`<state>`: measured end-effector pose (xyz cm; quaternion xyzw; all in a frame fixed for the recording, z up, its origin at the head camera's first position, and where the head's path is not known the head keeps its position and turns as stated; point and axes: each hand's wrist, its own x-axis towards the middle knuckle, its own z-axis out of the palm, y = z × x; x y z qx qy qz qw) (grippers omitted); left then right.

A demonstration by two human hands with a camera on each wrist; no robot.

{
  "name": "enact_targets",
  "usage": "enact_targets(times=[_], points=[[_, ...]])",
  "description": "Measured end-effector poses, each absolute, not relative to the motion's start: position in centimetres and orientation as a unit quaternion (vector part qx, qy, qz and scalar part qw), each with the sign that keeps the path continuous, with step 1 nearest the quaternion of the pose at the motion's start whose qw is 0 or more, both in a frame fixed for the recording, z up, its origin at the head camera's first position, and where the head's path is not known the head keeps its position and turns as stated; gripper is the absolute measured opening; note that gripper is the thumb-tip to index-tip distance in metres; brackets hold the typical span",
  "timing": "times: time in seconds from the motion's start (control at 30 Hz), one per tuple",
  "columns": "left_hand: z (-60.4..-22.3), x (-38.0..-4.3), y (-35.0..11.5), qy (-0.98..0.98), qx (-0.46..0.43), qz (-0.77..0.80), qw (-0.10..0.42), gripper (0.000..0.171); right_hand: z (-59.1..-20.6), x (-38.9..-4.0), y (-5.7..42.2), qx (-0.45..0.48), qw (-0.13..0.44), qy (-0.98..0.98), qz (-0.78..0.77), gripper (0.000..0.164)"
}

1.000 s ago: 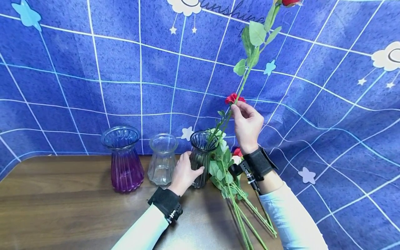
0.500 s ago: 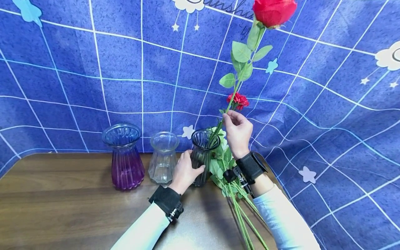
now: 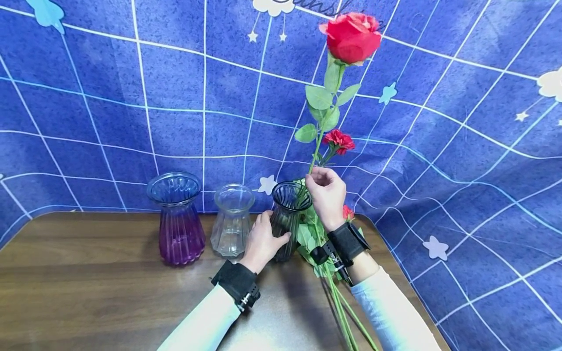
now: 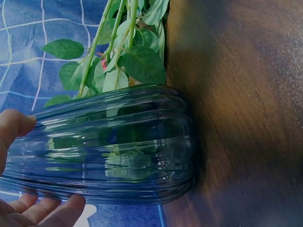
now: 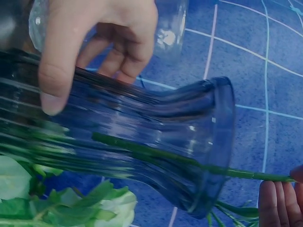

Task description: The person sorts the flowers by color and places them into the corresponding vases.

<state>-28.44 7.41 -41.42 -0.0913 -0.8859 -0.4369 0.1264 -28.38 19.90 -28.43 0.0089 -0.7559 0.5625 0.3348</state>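
Observation:
My left hand (image 3: 262, 242) grips the dark grey ribbed glass vase (image 3: 285, 223) around its body, thumb on one side and fingers on the other. The vase stands upright on the table. My right hand (image 3: 328, 197) pinches the green stem (image 5: 241, 174) of a tall red rose (image 3: 353, 40) just above the rim. In the right wrist view, the stem's lower end is inside the vase, about midway down and clear of the bottom. A red carnation (image 3: 339, 141) rises behind my right hand; its lower stem is partly hidden.
A clear glass vase (image 3: 233, 224) stands left of the grey one. Farther left is a blue-purple vase (image 3: 181, 234). Several flower stems (image 3: 340, 312) with leaves lie right of the grey vase on the wooden table (image 3: 101, 287). A blue patterned cloth (image 3: 175, 126) hangs behind.
My right hand has moved down and left with the rose, bringing its bloom fully into view and its stem lower into the grey vase. My left hand has kept its grip.

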Motion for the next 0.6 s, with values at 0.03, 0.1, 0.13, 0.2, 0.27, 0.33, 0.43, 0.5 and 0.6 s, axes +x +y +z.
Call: enact_targets(times=[0.03,0.1,0.13,0.2,0.27,0.33,0.43,0.5,0.6], points=[[-41.4,-28.4,7.4,-0.886,-0.091,-0.436,0.127,0.072,-28.6,-28.4,19.9,0.006,0.331,-0.757,0.563,0.019],[-41.3,-28.4,7.4,-0.885,-0.091,-0.437,0.130,0.072,-28.9,-28.4,19.8,0.001,0.325,-0.758,0.566,0.019],[-41.3,-28.4,7.4,-0.885,-0.091,-0.437,0.131,0.072,-29.0,-28.4,19.8,0.000,0.323,-0.759,0.565,0.019],[-41.3,-28.4,7.4,-0.884,-0.090,-0.438,0.134,0.072,-29.1,-28.5,19.8,-0.003,0.320,-0.762,0.563,0.019],[-41.3,-28.3,7.5,-0.883,-0.091,-0.440,0.136,0.072,-29.3,-28.6,19.9,-0.004,0.316,-0.764,0.562,0.020],[-41.3,-28.4,7.5,-0.883,-0.092,-0.439,0.135,0.072,-29.4,-28.7,19.9,-0.004,0.311,-0.766,0.562,0.020],[-41.4,-28.4,7.5,-0.883,-0.092,-0.439,0.137,0.072,-29.5,-28.7,19.9,-0.003,0.304,-0.772,0.558,0.022],[-41.5,-28.5,7.5,-0.883,-0.092,-0.439,0.136,0.072,-29.7,-28.7,20.0,-0.005,0.296,-0.778,0.554,0.024],[-41.5,-28.4,7.4,-0.883,-0.091,-0.440,0.137,0.072,-29.9,-28.7,20.1,-0.007,0.283,-0.785,0.551,0.031]])
